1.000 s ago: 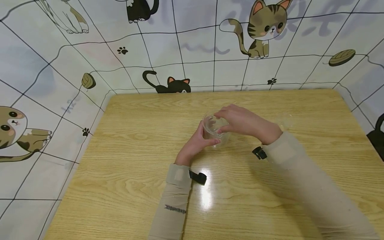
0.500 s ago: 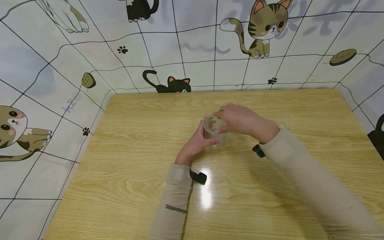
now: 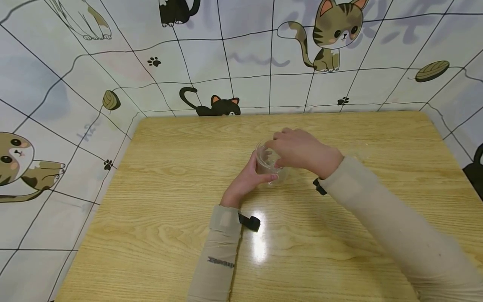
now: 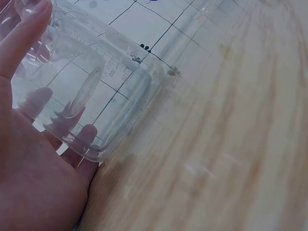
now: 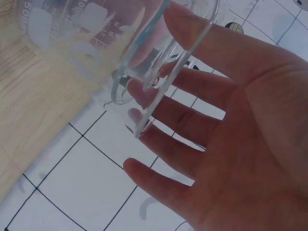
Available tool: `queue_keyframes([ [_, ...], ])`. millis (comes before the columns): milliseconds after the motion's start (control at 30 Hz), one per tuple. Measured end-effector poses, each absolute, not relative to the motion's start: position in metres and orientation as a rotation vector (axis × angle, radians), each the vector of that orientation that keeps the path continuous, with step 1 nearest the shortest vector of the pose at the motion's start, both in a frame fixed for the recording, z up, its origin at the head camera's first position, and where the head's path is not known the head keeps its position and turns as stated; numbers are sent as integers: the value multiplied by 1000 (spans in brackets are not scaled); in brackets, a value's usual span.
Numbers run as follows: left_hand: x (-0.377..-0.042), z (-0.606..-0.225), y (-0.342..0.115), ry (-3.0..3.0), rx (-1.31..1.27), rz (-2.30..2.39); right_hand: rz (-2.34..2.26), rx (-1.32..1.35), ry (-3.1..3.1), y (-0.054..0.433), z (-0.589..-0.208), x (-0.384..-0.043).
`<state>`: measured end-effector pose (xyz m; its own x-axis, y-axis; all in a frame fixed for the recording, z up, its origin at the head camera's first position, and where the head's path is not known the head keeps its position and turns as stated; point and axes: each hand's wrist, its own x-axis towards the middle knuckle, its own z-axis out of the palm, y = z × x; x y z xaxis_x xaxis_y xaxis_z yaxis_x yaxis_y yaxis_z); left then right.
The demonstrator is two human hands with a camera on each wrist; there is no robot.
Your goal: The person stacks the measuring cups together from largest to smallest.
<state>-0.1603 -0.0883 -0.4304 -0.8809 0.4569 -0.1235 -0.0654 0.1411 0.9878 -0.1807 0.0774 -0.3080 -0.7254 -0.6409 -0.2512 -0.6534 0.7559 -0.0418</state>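
A clear glass beaker [image 3: 266, 167] with white markings stands near the middle of the table, also seen in the left wrist view. My left hand [image 3: 249, 176] wraps round its lower side, thumb in front and fingers behind. Inside it sits a smaller clear glass vessel, apparently a second beaker [image 4: 85, 92], whose round base shows through the outer wall. From above, my right hand [image 3: 298, 149] holds the smaller beaker by its rim [image 5: 166, 85], thumb on one side and fingers on the other. Glass reflections blur where the two walls meet.
A faint transparent object [image 3: 360, 152] lies on the wooden table [image 3: 170, 188] right of my right hand. White cat-print walls [image 3: 249, 63] rise behind the table and at both sides. Black straps [image 3: 250, 223] hang at my wrists.
My right hand and forearm have shifted slightly left and away from me, with the fingers still at the inner beaker's rim. The left hand and outer beaker have stayed nearly in place.
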Motion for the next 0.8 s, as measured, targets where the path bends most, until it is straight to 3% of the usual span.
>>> queue_keyframes([
  [500,-169,-457,-87,2102,348,1781,195,-1005,2715,69,-307,-179],
  [800,-161,-431,-88,2065,345,1745,268,-1051,2781,68,-308,-173],
])
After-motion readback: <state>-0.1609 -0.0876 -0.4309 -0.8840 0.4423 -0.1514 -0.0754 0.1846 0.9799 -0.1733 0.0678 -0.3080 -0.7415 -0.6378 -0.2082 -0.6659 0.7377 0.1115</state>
